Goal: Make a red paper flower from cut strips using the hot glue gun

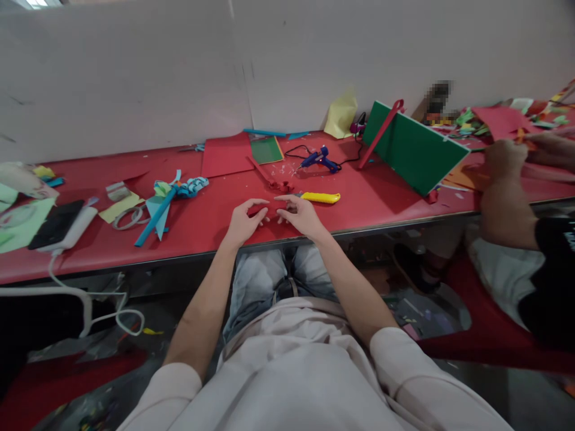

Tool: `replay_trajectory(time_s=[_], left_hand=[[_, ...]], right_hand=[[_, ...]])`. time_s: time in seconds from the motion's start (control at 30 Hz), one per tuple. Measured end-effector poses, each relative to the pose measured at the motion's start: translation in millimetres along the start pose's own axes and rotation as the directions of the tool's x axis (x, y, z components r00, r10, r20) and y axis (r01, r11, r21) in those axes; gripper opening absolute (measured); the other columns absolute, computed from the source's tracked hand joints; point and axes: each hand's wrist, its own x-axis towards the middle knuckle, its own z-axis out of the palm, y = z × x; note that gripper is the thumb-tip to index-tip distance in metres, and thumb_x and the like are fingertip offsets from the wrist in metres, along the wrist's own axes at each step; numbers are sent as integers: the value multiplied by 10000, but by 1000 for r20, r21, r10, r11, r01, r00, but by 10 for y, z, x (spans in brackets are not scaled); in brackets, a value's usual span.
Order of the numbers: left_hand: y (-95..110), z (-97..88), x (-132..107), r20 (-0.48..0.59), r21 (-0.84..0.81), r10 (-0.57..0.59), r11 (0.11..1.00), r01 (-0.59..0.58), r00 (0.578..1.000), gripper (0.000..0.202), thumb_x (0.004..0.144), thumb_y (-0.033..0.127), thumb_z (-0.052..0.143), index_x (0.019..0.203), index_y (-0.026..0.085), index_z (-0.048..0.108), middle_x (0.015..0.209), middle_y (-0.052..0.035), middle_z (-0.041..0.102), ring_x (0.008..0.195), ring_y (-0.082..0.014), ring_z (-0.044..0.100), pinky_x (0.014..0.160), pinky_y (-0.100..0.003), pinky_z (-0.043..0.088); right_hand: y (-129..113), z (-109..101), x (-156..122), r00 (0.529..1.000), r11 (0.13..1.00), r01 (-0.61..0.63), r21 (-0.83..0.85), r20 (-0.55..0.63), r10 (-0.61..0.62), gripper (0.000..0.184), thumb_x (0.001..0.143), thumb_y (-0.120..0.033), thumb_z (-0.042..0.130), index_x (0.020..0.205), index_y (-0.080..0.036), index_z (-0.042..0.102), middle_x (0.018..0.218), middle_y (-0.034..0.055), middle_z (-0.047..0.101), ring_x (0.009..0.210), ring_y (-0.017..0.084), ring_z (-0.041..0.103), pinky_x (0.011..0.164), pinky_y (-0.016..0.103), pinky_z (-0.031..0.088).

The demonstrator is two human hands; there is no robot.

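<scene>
My left hand (245,220) and my right hand (302,215) rest side by side on the red table (197,224) near its front edge. Between their fingertips they pinch a small piece of red paper (271,211), hard to tell apart from the red tabletop. Fingers of both hands are curled onto it. Just behind my right hand lies a yellow utility knife (320,197). A folded red paper strip (269,178) lies a little further back.
A blue glue gun (320,159) with its cord lies behind. A green board (411,147) leans at the right, beside another person's arm (505,197). At the left lie blue paper shapes (168,200), a tape roll (129,218) and a phone on a power bank (60,226).
</scene>
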Motion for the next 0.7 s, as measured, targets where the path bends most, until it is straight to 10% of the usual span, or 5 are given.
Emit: replay_trajectory(time_s=[0.23,0.5,0.7], left_hand=[[-36,22,54,-111,-72,-47,997,39,993,427,780,503,815,1027,158,767,753,-46,754,612,-173,739,600,-283,595],[-50,334,-100,-311,-100,-76,994,47,947,399,820,505,769,1041,176,722,984,-79,791,862,-192,764,780,-319,628],[21,352,-94,-164,-34,-79,997,74,983,233,771,354,826,870,176,714,863,-62,781,863,-209,749,814,-323,604]], right_hand=[[16,-2,33,998,999,-23,22,-62,24,458,804,-188,699,1260,-214,709,878,0,754,708,152,738,798,325,631],[-11,17,46,993,999,-27,26,-110,30,386,802,-537,795,915,-173,733,830,59,792,717,170,715,734,314,595],[-43,11,16,989,999,31,-14,-144,-33,267,812,-443,764,895,-189,766,936,58,805,880,190,703,872,338,571]])
